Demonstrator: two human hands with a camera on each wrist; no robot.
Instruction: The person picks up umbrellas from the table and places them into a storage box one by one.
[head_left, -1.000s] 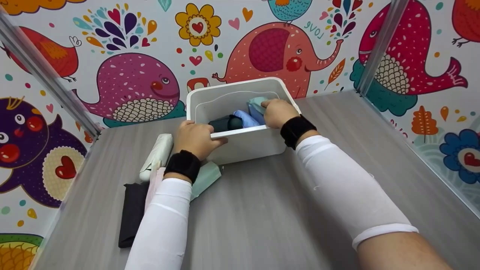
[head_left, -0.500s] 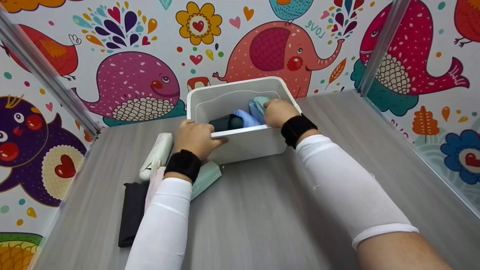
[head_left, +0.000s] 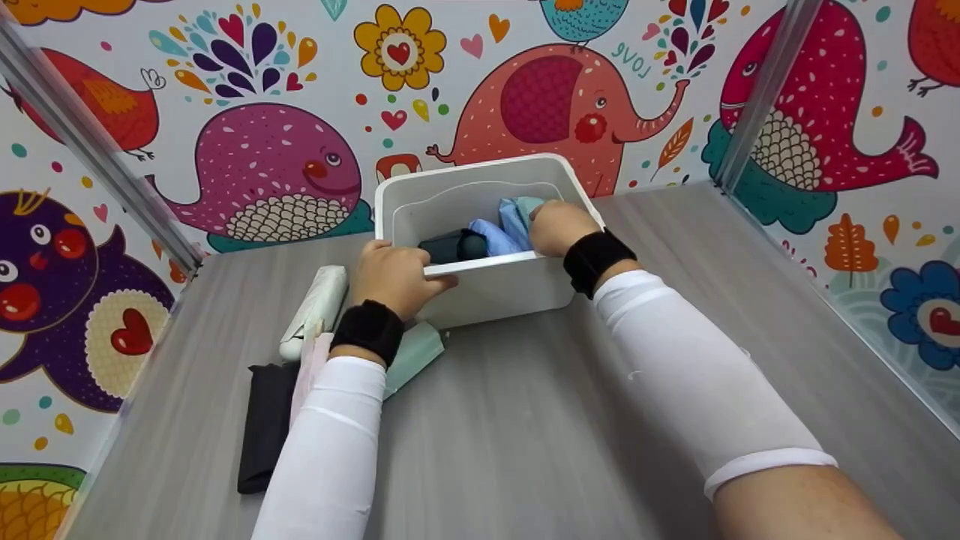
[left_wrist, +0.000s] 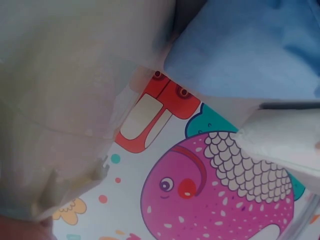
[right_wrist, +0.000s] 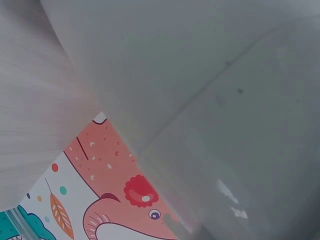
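Note:
A white plastic bin (head_left: 495,292) stands against the back wall, tilted slightly. My left hand (head_left: 394,277) grips its near-left rim, thumb along the front edge. Over the right side of the bin, my right hand (head_left: 562,227) reaches in with fingers curled on a light-blue and mint folded umbrella (head_left: 514,216); the fingertips are partly hidden. Beside it in the bin lie a periwinkle-blue fabric bundle (head_left: 495,238) and a dark green rolled umbrella (head_left: 454,246) with a round end. In the right wrist view the bin's wall (right_wrist: 210,100) fills most of the frame.
Left of the bin on the grey wood-grain table (head_left: 510,435) lie a white folded umbrella (head_left: 315,307), a black flat folded bundle (head_left: 266,427), a pink strip of fabric (head_left: 310,371) and a mint-green folded piece (head_left: 415,356). Patterned walls (head_left: 277,172) enclose the table at the back and sides.
The light-blue and mint umbrella has turned slightly under my right fingers, showing more of its blue side. Both hands stay in nearly the same places, and the bin holds still.

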